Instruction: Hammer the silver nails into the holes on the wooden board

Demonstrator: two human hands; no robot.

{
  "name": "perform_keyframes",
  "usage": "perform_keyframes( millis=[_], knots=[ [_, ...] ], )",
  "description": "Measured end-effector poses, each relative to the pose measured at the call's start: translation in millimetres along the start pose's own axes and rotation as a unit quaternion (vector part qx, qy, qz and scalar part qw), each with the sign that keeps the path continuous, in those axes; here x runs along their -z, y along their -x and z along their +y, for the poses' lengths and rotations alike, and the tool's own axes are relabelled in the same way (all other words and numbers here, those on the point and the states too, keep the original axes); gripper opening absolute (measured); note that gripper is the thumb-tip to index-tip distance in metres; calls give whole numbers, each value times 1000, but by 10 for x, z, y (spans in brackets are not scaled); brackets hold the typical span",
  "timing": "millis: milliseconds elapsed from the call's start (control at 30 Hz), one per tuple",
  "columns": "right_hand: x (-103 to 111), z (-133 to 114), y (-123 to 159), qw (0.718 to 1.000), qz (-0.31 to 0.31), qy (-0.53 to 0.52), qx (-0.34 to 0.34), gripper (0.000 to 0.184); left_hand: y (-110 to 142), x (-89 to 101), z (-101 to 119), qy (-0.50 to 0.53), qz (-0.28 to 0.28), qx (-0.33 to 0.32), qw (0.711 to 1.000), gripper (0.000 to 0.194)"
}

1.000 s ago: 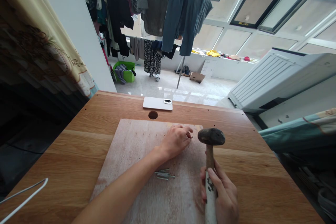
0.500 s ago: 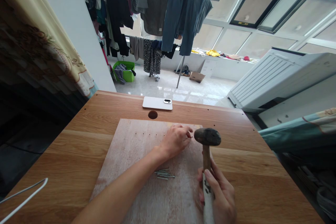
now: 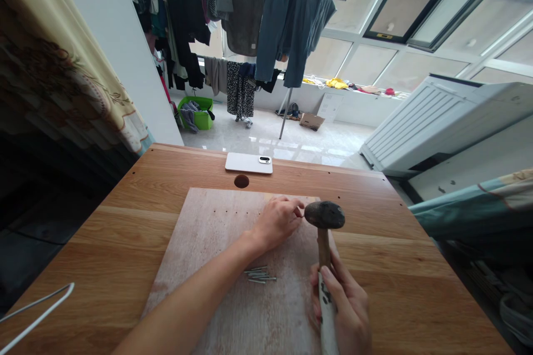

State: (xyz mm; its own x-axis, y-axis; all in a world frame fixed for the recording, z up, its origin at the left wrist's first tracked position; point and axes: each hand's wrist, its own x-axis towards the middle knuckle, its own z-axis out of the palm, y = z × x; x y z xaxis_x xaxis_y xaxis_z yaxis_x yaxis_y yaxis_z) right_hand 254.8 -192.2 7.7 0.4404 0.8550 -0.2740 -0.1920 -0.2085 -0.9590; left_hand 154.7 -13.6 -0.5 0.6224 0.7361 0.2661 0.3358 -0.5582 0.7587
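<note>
My right hand (image 3: 343, 299) is wrapped round the pale, dark-spotted handle of a hammer (image 3: 325, 215). Its dark, rounded head is raised over the far right part of a whitish wooden board (image 3: 179, 272). Close to the left of the hammer head, my left hand (image 3: 280, 223) rests on the board with thumb and fingertips pinched on a nail, which is mostly hidden by the fingers and the hammer. Several loose nails (image 3: 259, 274) lie in a small pile nearer to me, right of my left forearm. A row of small dark holes or nail heads (image 3: 236, 212) runs along the board's far side.
The board lies on a brown wooden table (image 3: 387, 266). Beyond it are a round hole (image 3: 241, 181) and a white phone (image 3: 249, 163) near the far edge. A bent white wire (image 3: 50, 300) sticks in at lower left. Clothes (image 3: 245, 16) hang on a rack behind.
The hammer head has shifted slightly left, closer to the fingers of my left hand. My left hand keeps its pinch in the same spot on the board.
</note>
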Motion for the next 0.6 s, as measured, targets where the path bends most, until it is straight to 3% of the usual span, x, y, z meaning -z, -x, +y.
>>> perform_keyframes(
  millis=[400,600],
  knots=[
    [-21,-61,-37,999,-5,38,2,42,-2,-29,-39,-1,4,-6,1000,28],
    [7,-27,-41,1000,3,9,-8,41,1,-3,-4,-3,-7,1,1000,26]
  ],
)
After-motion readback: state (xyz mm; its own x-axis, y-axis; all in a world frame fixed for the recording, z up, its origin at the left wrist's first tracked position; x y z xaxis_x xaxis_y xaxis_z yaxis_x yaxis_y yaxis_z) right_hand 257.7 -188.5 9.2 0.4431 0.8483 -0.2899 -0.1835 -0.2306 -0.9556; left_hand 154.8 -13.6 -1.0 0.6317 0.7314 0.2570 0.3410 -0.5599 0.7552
